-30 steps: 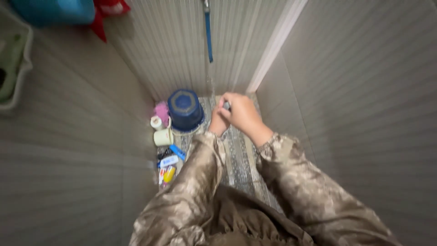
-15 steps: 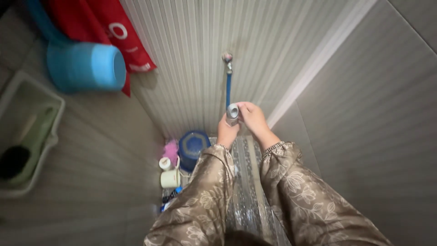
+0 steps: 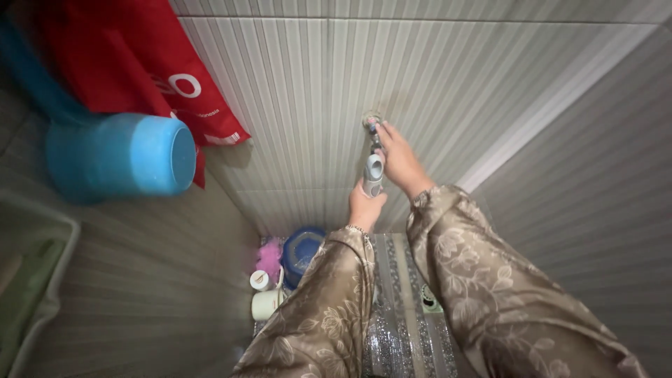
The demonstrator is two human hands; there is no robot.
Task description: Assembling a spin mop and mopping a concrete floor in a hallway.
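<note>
My left hand [image 3: 365, 208] grips a small grey bottle-like container [image 3: 373, 173] from below, holding it upright under a wall tap [image 3: 372, 124]. My right hand [image 3: 399, 157] reaches up past the container, with its fingertips on the tap's handle against the ribbed white wall. Both arms wear brown flower-patterned sleeves. The tap's spout is mostly hidden behind the container and my fingers.
A blue scoop [image 3: 126, 155] and a red cloth [image 3: 133, 63] hang on the left wall. A pale green rack [image 3: 35, 294] is at far left. On the floor below stand a dark blue bucket [image 3: 302, 248], a pink item [image 3: 269, 257] and white cups [image 3: 266, 302].
Both hands have risen from near the floor to the tap. The view tilted upward. My right hand left the container and went to the tap handle.
</note>
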